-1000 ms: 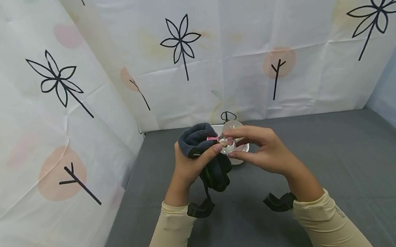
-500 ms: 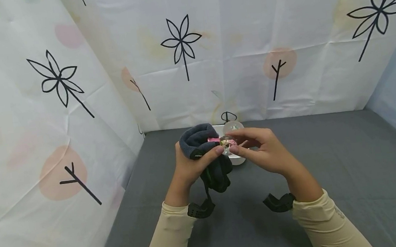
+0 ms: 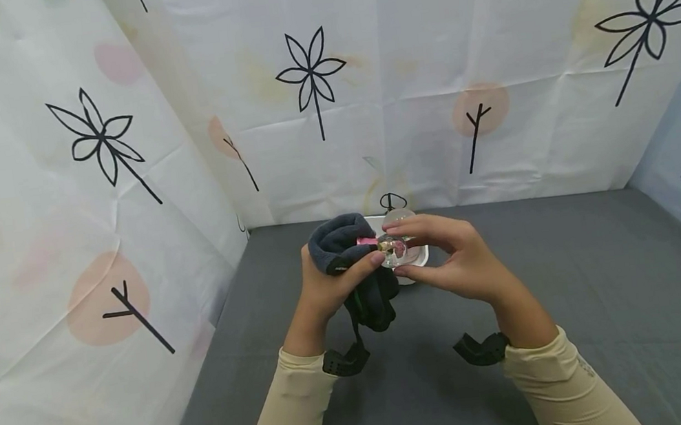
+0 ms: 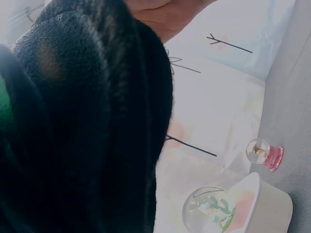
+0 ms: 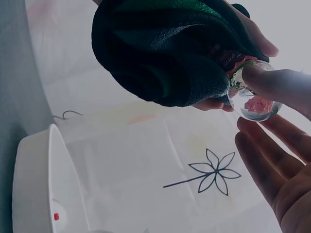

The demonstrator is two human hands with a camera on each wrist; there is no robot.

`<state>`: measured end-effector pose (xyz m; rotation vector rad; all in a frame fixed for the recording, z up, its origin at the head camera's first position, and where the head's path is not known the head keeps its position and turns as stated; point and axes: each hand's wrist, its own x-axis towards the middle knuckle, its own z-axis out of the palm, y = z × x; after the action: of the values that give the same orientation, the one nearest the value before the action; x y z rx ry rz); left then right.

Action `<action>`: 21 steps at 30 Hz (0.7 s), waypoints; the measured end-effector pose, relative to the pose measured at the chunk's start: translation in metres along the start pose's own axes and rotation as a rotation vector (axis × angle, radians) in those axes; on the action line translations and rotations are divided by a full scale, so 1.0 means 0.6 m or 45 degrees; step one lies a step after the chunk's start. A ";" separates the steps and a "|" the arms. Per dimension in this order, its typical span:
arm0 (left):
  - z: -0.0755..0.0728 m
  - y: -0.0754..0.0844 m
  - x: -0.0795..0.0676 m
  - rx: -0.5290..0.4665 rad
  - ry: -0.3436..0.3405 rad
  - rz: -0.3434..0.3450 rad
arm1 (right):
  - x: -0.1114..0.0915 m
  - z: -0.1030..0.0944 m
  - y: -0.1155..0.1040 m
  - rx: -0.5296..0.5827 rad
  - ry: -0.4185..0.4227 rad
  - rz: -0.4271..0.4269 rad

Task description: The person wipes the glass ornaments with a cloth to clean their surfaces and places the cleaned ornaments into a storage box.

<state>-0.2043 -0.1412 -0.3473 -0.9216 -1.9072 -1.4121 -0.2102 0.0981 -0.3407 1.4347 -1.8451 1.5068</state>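
Observation:
In the head view my left hand grips a bundled dark blue-grey cloth, its thumb stretched along the front. The pink base of a small snow globe is partly wrapped in that cloth. My right hand holds the clear ball from the right, thumb below and fingers above. In the right wrist view the thumb lies against the snow globe, a pink figure shows through the glass, and fingertips are at its other side. The cloth fills much of the left wrist view and hides most of the left hand.
Behind the hands is a white bin with another snow globe, green inside, at its opening. A pink-based snow globe stands beside the bin on the grey tabletop. Printed white fabric hangs behind. Black straps circle both wrists.
The right thumb and fingers came closer together over the ball half a second ago, and are now spread wider around it. The left hand and cloth stay nearly in place.

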 end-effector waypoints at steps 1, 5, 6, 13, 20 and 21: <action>0.000 0.000 0.000 -0.001 0.001 0.004 | 0.000 0.000 0.000 0.001 -0.003 -0.005; 0.000 -0.001 0.000 -0.027 -0.001 0.008 | 0.000 0.001 -0.001 -0.007 -0.012 0.027; 0.000 -0.001 0.000 -0.037 -0.003 0.011 | -0.001 0.001 -0.002 -0.018 -0.010 0.047; 0.001 -0.003 -0.001 -0.063 -0.011 -0.007 | -0.005 0.005 -0.005 -0.150 0.023 0.204; 0.002 -0.003 -0.002 -0.052 -0.012 -0.015 | -0.007 0.005 -0.004 -0.127 0.028 0.271; 0.002 -0.002 -0.002 -0.050 -0.009 -0.016 | -0.007 0.005 -0.004 -0.120 0.031 0.269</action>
<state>-0.2047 -0.1406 -0.3492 -0.9358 -1.9001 -1.4600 -0.2053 0.0975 -0.3436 1.2053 -2.0782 1.5015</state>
